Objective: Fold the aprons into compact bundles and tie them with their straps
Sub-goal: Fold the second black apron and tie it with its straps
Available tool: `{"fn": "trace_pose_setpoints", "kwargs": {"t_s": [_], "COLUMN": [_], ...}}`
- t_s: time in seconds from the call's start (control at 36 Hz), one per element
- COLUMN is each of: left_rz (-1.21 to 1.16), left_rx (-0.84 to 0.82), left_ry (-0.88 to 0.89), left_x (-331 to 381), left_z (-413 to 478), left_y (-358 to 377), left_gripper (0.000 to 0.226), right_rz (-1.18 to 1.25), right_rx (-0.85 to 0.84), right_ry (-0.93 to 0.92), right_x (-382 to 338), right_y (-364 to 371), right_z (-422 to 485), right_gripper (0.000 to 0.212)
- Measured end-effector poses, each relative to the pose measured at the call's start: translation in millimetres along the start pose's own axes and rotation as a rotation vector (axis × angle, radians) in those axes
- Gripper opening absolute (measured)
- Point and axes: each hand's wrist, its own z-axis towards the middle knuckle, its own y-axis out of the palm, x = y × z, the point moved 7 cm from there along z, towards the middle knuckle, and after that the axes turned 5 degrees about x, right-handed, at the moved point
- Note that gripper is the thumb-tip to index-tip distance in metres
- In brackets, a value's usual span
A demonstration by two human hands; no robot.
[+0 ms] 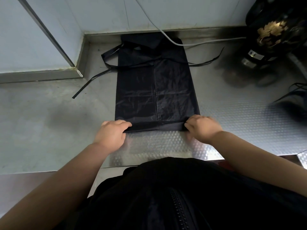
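Note:
A black apron [154, 83] lies flat on the steel counter, folded lengthwise into a long narrow panel that runs away from me. Its near end is turned over into a short fold [154, 126]. My left hand [111, 133] pinches the left corner of that fold. My right hand [201, 128] pinches the right corner. One thin black strap [88, 82] trails out to the left of the apron's far end, and another strap [207, 61] trails to the right.
A white cable [182, 44] crosses the apron's far end toward a black appliance with gold decoration [272, 30] at the back right. More dark cloth with straps [294, 100] lies at the right edge. A wall ledge [41, 75] bounds the left.

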Motion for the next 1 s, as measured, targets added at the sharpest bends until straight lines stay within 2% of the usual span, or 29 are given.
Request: {"fn": "trace_pose_setpoints", "kwargs": {"t_s": [0.06, 0.14, 0.25, 0.31, 0.39, 0.47, 0.56, 0.67, 0.75, 0.86, 0.92, 1.0], "left_rz": [-0.132, -0.427, -0.588, -0.656, -0.759, -0.801, -0.792, -0.746, -0.594, -0.463, -0.371, -0.162], "left_rx": [0.044, -0.026, -0.137, -0.143, -0.063, 0.041, 0.083, 0.099, 0.097, 0.184, 0.211, 0.247], "left_ry": [-0.094, -0.265, -0.337, -0.39, -0.498, -0.568, -0.606, -0.664, -0.685, -0.677, -0.625, -0.448], "left_x": [-5, -14, -22, -26, -33, -32, -31, -38, -41, -35, -32, -26], "left_z": [-2, -7, -17, -26, -40, -50, -54, -58, -62, -63, -62, -61], "left_y": [-3, 0, 1, 1, 4, 7, 10, 15, 21, 18, 15, 7], "left_gripper": [0.035, 0.024, 0.015, 0.014, 0.01, 0.01, 0.013, 0.021, 0.028, 0.028, 0.024, 0.03], "right_rz": [0.008, -0.038, -0.017, 0.063, 0.324, 0.481, 0.565, 0.457, 0.413, 0.251, 0.127, -0.107], "right_rx": [-0.009, -0.058, 0.057, 0.045, 0.037, 0.003, -0.005, -0.002, 0.018, 0.013, 0.054, 0.109], "right_ry": [-0.021, -0.02, 0.008, 0.035, 0.123, 0.204, 0.283, 0.34, 0.412, 0.485, 0.446, 0.234], "right_x": [-1, -1, 0, 0, 5, 9, 13, 16, 15, 13, 12, 2], "right_y": [-1, 3, -4, -3, 0, 2, 2, 8, 15, 15, 8, 1], "right_z": [-8, -21, -28, -34, -42, -44, -46, -52, -56, -56, -55, -51], "right_gripper": [0.043, 0.069, 0.047, 0.038, 0.02, 0.021, 0.019, 0.02, 0.022, 0.032, 0.035, 0.038]}}
